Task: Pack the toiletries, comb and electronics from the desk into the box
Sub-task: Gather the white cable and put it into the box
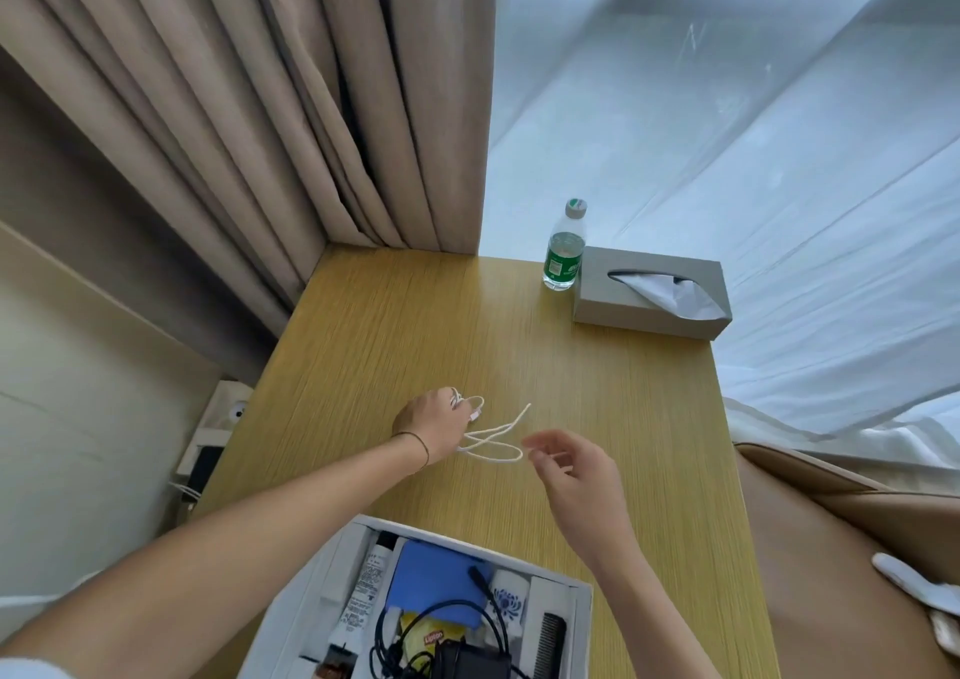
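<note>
White cable [493, 437] lies loose on the desk [623, 418], between the two hands, its loops trailing roughly left to right and a free end pointing up toward the far right. Left hand [431, 429] grips one end: fingers curled round a small coil and the plug, knuckles up. Right hand [571, 463] is just right of the loops, thumb and forefinger closing in a pinch on the strand; contact looks made, but the cable is thin and blurred there, so judged rather than certain.

Box [582, 605] sits at the near desk edge, directly below the hands, toward the person. Already inside: tube [366, 582], blue pouch [436, 580], black cord with adapter [467, 657], comb [549, 644], small blue-and-white pot [506, 600].

Judgement: cable is the last item to be packed. Its slack runs from the left hand toward the right, so the right hand is placed to feed loops across to the left for winding, then both draw back and down to the box. Risk: loose loops snagging on the box rim.

Far corner: bottle [565, 250], touching or just beside the tissue box [649, 309]; not for packing, probably.
</note>
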Available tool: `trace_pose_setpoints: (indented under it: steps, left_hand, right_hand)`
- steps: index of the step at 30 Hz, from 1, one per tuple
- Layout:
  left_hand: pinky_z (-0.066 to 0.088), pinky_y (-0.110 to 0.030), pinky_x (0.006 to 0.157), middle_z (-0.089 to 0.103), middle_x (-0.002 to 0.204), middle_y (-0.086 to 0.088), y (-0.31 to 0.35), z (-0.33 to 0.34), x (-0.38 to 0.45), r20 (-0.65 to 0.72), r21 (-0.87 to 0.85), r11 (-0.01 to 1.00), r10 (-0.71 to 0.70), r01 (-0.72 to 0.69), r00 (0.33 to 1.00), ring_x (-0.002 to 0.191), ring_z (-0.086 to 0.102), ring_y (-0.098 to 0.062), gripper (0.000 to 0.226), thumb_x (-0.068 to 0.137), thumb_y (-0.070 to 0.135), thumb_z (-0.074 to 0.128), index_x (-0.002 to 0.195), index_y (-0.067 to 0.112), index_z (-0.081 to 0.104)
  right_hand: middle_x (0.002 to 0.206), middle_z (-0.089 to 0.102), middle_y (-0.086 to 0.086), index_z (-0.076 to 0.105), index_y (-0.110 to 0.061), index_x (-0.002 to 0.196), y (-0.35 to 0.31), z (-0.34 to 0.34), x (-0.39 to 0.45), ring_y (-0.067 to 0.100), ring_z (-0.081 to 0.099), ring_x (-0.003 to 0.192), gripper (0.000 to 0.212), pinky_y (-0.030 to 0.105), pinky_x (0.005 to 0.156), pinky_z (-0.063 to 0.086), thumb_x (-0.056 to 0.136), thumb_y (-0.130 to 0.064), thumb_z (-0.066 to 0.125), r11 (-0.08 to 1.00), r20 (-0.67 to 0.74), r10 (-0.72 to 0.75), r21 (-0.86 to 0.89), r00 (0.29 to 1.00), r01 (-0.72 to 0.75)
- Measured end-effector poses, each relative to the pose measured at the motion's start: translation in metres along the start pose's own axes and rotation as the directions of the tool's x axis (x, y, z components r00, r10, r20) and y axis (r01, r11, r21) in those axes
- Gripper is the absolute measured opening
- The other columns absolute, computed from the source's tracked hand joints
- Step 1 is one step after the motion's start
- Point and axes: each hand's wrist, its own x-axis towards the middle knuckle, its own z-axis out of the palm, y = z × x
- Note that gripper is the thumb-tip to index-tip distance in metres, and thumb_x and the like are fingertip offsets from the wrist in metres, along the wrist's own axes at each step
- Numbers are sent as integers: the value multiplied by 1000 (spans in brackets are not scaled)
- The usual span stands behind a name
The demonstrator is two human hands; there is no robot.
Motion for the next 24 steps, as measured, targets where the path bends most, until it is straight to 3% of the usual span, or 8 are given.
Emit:
trace_pose_setpoints:
  steps: [2, 5, 8, 11, 15, 19, 22, 24]
  left_hand:
    - [27, -28, 51, 41, 58, 5, 3, -9, -9, 18, -149, 988, -30, 33, 999, 52, 38, -15, 32, 94, 33, 41, 65, 22, 42]
    - [29, -30, 56, 43, 63, 1, 8, -27, -30, 32, -310, 950, -26, 34, 999, 58, 40, -18, 29, 95, 29, 44, 68, 20, 46]
    - [33, -29, 58, 49, 63, 2, 13, -50, -56, 69, -456, 889, 4, 28, 998, 59, 46, -17, 28, 93, 30, 46, 67, 20, 50]
    - [35, -29, 58, 48, 62, -1, 16, -71, -84, 126, -605, 795, 38, 47, 991, 56, 44, -16, 29, 94, 26, 44, 67, 17, 50]
    - [34, -30, 56, 45, 50, -2, 15, -92, -120, 168, -717, 695, 90, 59, 982, 46, 39, -17, 45, 99, 22, 39, 55, 15, 48]
    - [29, -28, 49, 38, 46, -1, 12, -107, -155, 199, -777, 629, 233, 8, 952, 41, 33, -14, 53, 102, 20, 43, 49, 18, 44]
    - [29, -24, 45, 34, 46, 1, 5, -114, -179, 265, -794, 608, 298, 32, 917, 41, 29, -12, 51, 101, 23, 46, 51, 20, 42]
    - [31, -23, 44, 36, 48, 1, 0, -117, -192, 314, -761, 648, 314, 39, 896, 41, 30, -13, 51, 100, 23, 48, 50, 22, 46]
  right_hand:
    - [109, 66, -21, 68, -37, 111, -5, 3, -4, -2, 60, 101, 21, 28, 88, 52, 97, -23, 62, 996, 1, -71, -50, 997, 71]
    - [145, 47, -16, 52, -38, 139, -17, 12, -12, 4, 41, 136, 41, 32, 112, 37, 99, -37, 57, 964, 62, -202, -164, 977, 210]
    - [161, 30, -13, 38, -38, 151, -33, 25, -19, 8, 20, 151, 50, 43, 123, 23, 102, -51, 39, 927, 98, -271, -240, 958, 287]
    - [162, 27, -15, 36, -39, 152, -49, 33, -26, 5, 15, 152, 52, 50, 123, 21, 104, -55, 25, 942, 40, -280, -183, 959, 283]
    - [166, 19, -15, 33, -44, 153, -68, 38, -35, 4, 6, 154, 54, 51, 125, 15, 103, -61, 23, 922, -5, -354, -173, 935, 348]
    - [166, 21, -15, 45, -40, 147, -81, 41, -48, 7, 5, 155, 48, 56, 124, 16, 103, -56, 35, 893, 11, -432, -135, 902, 430]
    - [168, 16, -10, 27, -33, 156, -93, 44, -64, 14, 13, 156, 62, 60, 120, 25, 100, -54, 46, 869, -46, -494, -14, 868, 494]
    - [167, 21, -7, 22, -29, 158, -99, 45, -74, 20, 16, 156, 67, 61, 120, 23, 100, -48, 50, 808, -61, -590, -61, 805, 587]
